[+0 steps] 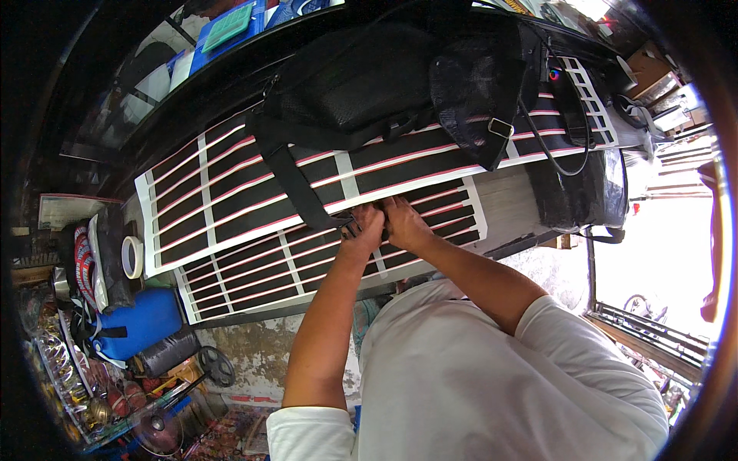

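Observation:
Two white sheets with black strips and thin red lines lie on a long table; the upper sheet (pixel 350 177) overlaps the lower sheet (pixel 288 265). At the upper sheet's near edge my left hand (pixel 367 224) has its fingers bent, beside the end of a black strap (pixel 296 184) with a dark buckle-like piece. Close on its right, my right hand (pixel 405 224) rests with curled fingers over the lower sheet. What either hand pinches is too small to make out. A black bag (pixel 354 84) with straps and a metal buckle (pixel 500 127) lies across the upper sheet.
A roll of tape (pixel 132 257) stands at the table's left end. Below it are a blue case (pixel 146 323) and shelves of small goods. A black wrapped bundle (pixel 580 188) lies at the right end. Behind the bag runs a glass display case (pixel 146 92).

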Action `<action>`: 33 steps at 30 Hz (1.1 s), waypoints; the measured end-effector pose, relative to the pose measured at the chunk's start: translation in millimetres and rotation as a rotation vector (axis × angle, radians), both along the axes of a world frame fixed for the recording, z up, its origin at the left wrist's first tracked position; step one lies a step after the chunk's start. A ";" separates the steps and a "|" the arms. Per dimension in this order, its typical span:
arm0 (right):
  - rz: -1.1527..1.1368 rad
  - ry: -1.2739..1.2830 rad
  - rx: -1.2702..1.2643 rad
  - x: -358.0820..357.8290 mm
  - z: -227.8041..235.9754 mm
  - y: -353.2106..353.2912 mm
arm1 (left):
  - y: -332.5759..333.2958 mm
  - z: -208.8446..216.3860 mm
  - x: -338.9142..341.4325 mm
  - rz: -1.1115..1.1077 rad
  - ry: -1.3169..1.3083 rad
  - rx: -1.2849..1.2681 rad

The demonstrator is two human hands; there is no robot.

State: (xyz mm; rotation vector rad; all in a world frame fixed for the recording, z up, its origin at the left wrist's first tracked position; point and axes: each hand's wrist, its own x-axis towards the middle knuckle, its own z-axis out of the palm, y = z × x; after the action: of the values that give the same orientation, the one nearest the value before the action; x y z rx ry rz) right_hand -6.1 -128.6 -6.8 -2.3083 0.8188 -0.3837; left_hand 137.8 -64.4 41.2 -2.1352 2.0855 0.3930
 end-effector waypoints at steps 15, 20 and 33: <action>0.030 -0.088 0.118 -15.8 5.3 -10.1 | 37.5 -24.6 11.9 0.299 0.003 -0.062; -0.303 -0.209 0.023 -106.0 -1.0 -28.6 | 152.4 -3.5 57.2 0.703 0.152 -0.487; -0.560 -0.033 -0.293 -150.8 -20.0 -97.3 | 207.5 -23.9 103.7 0.694 0.096 -0.461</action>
State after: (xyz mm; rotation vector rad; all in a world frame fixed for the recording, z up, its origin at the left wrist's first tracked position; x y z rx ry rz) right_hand -156.9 -225.9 -26.8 -2.2889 1.4755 -0.8285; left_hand 241.4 143.1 17.4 -3.1498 1.5078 0.0678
